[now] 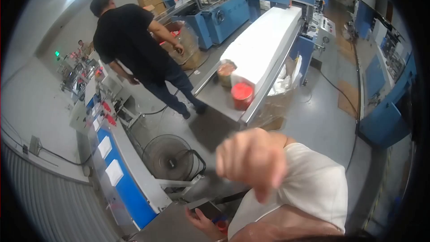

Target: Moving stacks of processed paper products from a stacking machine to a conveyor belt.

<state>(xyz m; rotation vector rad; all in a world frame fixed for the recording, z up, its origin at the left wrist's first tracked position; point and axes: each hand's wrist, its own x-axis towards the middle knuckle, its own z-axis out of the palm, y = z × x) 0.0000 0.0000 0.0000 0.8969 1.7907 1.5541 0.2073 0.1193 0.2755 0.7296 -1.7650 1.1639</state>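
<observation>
Blue machine (226, 18) stands at the back, beyond the work floor. Conveyor (134, 197) with a blue belt curves along the left side; two white packs (114, 172) lie on it, one behind the other. A co-worker in a black top (130, 40) stands between conveyor and machine, back turned, arms lowered. Long white stack (266, 40) lies on a metal bed (219, 103) that slopes across the upper middle. Round caged fan (168, 157) stands beside the conveyor. At the near end of the bed, a red cylinder (242, 95) and a brown-topped cylinder (226, 74) stand next to the white stack. Hands: well apart. Right hand (253, 161) is raised close to the camera, fingers curled, motion-blurred; cannot tell if anything is in it. Left hand (204, 225) is low, fingers partly spread, at the edge of a dark flat panel (207, 209); cannot tell whether it grips the panel or is merely beside it. Small red item (221, 225) shows near the left wrist, kind unclear.
</observation>
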